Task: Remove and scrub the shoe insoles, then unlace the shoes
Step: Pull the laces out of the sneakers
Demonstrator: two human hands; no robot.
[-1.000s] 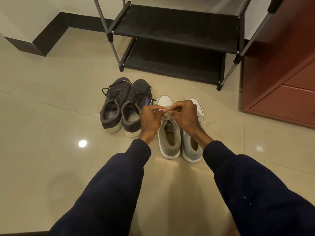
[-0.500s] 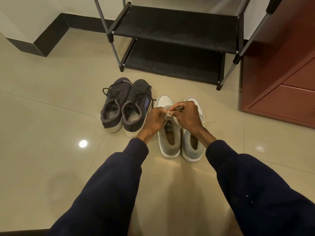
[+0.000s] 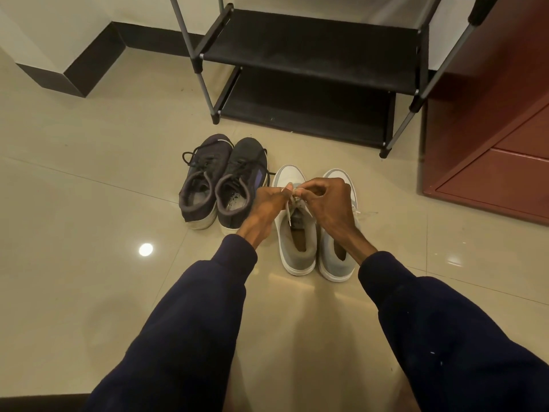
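White shoes [image 3: 298,258] lie parallel, toes pointing away toward the rack [image 3: 312,46].

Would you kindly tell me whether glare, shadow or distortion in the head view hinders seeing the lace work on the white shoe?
Head view: a small round glare spot on the glossy floor lies well left of the white shoe; the wide lens leans the shoe rack posts outward; the left hand and right hand pinching the white lace look sharp, though they cover part of it.
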